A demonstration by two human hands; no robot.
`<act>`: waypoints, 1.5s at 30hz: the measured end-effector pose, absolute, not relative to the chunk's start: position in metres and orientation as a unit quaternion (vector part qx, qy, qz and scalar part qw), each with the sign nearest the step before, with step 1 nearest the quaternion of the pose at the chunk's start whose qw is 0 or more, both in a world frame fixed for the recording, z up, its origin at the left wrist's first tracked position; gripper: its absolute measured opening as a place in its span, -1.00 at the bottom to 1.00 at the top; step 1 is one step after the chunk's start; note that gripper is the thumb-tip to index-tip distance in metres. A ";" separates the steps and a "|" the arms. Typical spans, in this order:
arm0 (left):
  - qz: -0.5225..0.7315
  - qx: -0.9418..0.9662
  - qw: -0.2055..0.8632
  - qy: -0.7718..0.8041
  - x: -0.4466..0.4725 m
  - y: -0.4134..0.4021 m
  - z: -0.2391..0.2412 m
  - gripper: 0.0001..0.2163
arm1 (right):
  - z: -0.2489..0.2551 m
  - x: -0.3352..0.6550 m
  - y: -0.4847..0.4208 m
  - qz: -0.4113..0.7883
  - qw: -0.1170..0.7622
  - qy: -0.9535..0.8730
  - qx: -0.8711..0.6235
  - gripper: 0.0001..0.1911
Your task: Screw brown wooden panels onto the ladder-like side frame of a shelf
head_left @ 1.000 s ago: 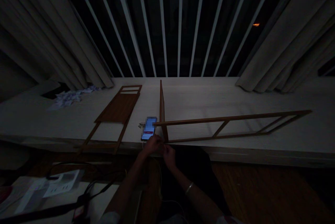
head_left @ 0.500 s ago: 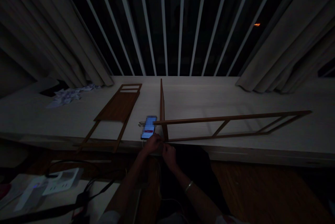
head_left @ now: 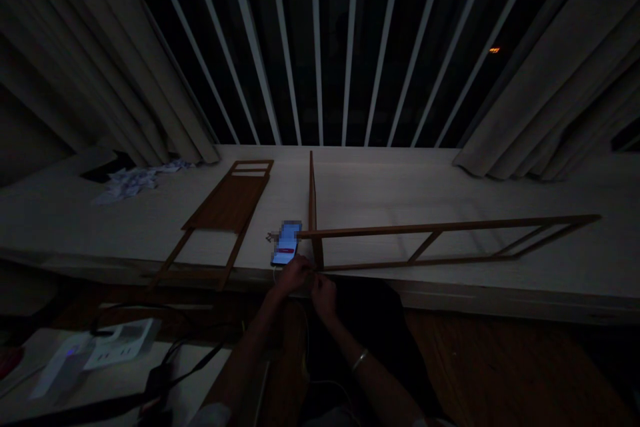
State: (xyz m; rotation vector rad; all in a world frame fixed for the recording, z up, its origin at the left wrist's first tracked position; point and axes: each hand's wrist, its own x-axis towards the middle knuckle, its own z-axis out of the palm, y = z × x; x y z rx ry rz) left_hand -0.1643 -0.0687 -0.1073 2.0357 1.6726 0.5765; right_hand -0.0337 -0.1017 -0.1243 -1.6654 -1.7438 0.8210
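Both hands meet at the near corner of a brown wooden frame [head_left: 380, 232], which lies on its side on the pale ledge. My left hand [head_left: 295, 274] is closed against that corner, just below a lit phone [head_left: 286, 248]. Beside it my right hand [head_left: 324, 292] is curled, its fingers pinched close to the left fingertips. Whatever sits between the fingers is too small and dark to make out. A second wooden piece [head_left: 227, 204], with a slatted panel and legs, lies flat to the left. A small dark metal item [head_left: 273, 237] touches the phone's left side.
White railing bars [head_left: 320, 67] stand behind the ledge [head_left: 390, 180], between two curtains [head_left: 540, 80]. Crumpled papers [head_left: 130, 180] lie at the left. A white power strip [head_left: 123, 344] and dark cables rest on a low table at lower left. A thin white cord hangs near my lap.
The whole view has shifted slightly, so things sit a little further right. Both hands stay at the frame's corner with hardly any movement.
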 end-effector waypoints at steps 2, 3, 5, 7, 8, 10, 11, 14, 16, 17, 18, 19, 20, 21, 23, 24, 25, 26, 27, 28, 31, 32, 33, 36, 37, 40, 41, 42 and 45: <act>0.210 0.735 0.219 0.606 -0.164 -0.069 -0.107 -0.86 | -0.127 -0.036 -0.102 0.312 0.304 -0.648 -0.625 -0.59; 0.211 0.735 0.218 0.606 -0.164 -0.070 -0.107 -0.86 | -0.129 -0.037 -0.103 0.313 0.308 -0.645 -0.626 -0.59; 0.213 0.734 0.217 0.608 -0.164 -0.070 -0.106 -0.86 | -0.131 -0.039 -0.103 0.315 0.314 -0.639 -0.627 -0.59; 0.214 0.732 0.216 0.609 -0.164 -0.070 -0.106 -0.85 | -0.132 -0.040 -0.103 0.313 0.317 -0.637 -0.629 -0.59; 0.214 0.732 0.216 0.610 -0.163 -0.070 -0.105 -0.85 | -0.132 -0.040 -0.103 0.310 0.314 -0.638 -0.631 -0.59; 0.214 0.732 0.219 0.609 -0.162 -0.069 -0.105 -0.85 | -0.131 -0.039 -0.102 0.302 0.299 -0.644 -0.636 -0.60; 0.213 0.732 0.220 0.609 -0.162 -0.069 -0.105 -0.85 | -0.130 -0.038 -0.102 0.295 0.286 -0.651 -0.639 -0.60; 0.212 0.727 0.223 0.613 -0.160 -0.067 -0.105 -0.85 | -0.129 -0.035 -0.102 0.275 0.249 -0.671 -0.641 -0.63; 0.210 0.724 0.224 0.618 -0.160 -0.067 -0.105 -0.86 | -0.128 -0.034 -0.103 0.264 0.236 -0.681 -0.641 -0.63; 0.209 0.723 0.224 0.619 -0.160 -0.067 -0.106 -0.86 | -0.128 -0.033 -0.104 0.258 0.230 -0.684 -0.642 -0.63; 0.208 0.722 0.225 0.620 -0.160 -0.067 -0.106 -0.86 | -0.127 -0.033 -0.104 0.251 0.221 -0.688 -0.645 -0.62; 0.207 0.722 0.225 0.621 -0.160 -0.067 -0.106 -0.85 | -0.127 -0.033 -0.105 0.242 0.208 -0.692 -0.647 -0.61; 0.207 0.722 0.224 0.621 -0.160 -0.068 -0.106 -0.85 | -0.126 -0.033 -0.105 0.233 0.196 -0.697 -0.650 -0.61; 0.207 0.722 0.224 0.621 -0.160 -0.068 -0.106 -0.85 | -0.125 -0.033 -0.105 0.226 0.186 -0.701 -0.651 -0.60; 0.207 0.723 0.223 0.620 -0.161 -0.068 -0.107 -0.85 | -0.123 -0.033 -0.104 0.218 0.175 -0.710 -0.647 -0.60; 0.207 0.725 0.223 0.618 -0.161 -0.068 -0.107 -0.85 | -0.123 -0.032 -0.103 0.216 0.172 -0.715 -0.643 -0.61; 0.206 0.726 0.224 0.616 -0.161 -0.068 -0.107 -0.85 | -0.122 -0.031 -0.102 0.216 0.171 -0.719 -0.639 -0.61; 0.206 0.728 0.224 0.615 -0.162 -0.068 -0.107 -0.85 | -0.122 -0.031 -0.101 0.215 0.170 -0.723 -0.635 -0.61; 0.207 0.729 0.225 0.613 -0.162 -0.068 -0.108 -0.85 | -0.122 -0.030 -0.100 0.215 0.169 -0.726 -0.631 -0.62; 0.207 0.729 0.225 0.612 -0.162 -0.068 -0.108 -0.85 | -0.122 -0.030 -0.099 0.215 0.169 -0.729 -0.627 -0.62; 0.209 0.729 0.227 0.611 -0.163 -0.068 -0.109 -0.86 | -0.123 -0.030 -0.096 0.219 0.170 -0.731 -0.623 -0.63; 0.209 0.729 0.228 0.610 -0.163 -0.068 -0.110 -0.86 | -0.124 -0.030 -0.096 0.222 0.172 -0.729 -0.624 -0.63; 0.209 0.730 0.229 0.609 -0.163 -0.068 -0.110 -0.86 | -0.124 -0.030 -0.096 0.224 0.175 -0.727 -0.625 -0.63; 0.210 0.732 0.232 0.606 -0.164 -0.067 -0.110 -0.85 | -0.126 -0.031 -0.095 0.233 0.186 -0.719 -0.628 -0.64; 0.210 0.732 0.232 0.605 -0.164 -0.067 -0.110 -0.86 | -0.126 -0.032 -0.095 0.236 0.191 -0.717 -0.628 -0.65; 0.210 0.732 0.235 0.604 -0.165 -0.067 -0.111 -0.87 | -0.126 -0.032 -0.095 0.245 0.203 -0.711 -0.627 -0.65; 0.210 0.732 0.236 0.604 -0.166 -0.067 -0.111 -0.86 | -0.126 -0.032 -0.096 0.248 0.207 -0.710 -0.626 -0.64; 0.209 0.732 0.237 0.603 -0.166 -0.067 -0.111 -0.86 | -0.126 -0.031 -0.096 0.250 0.210 -0.709 -0.625 -0.64; 0.206 0.735 0.244 0.598 -0.168 -0.067 -0.108 -0.84 | -0.126 -0.028 -0.097 0.257 0.216 -0.707 -0.622 -0.64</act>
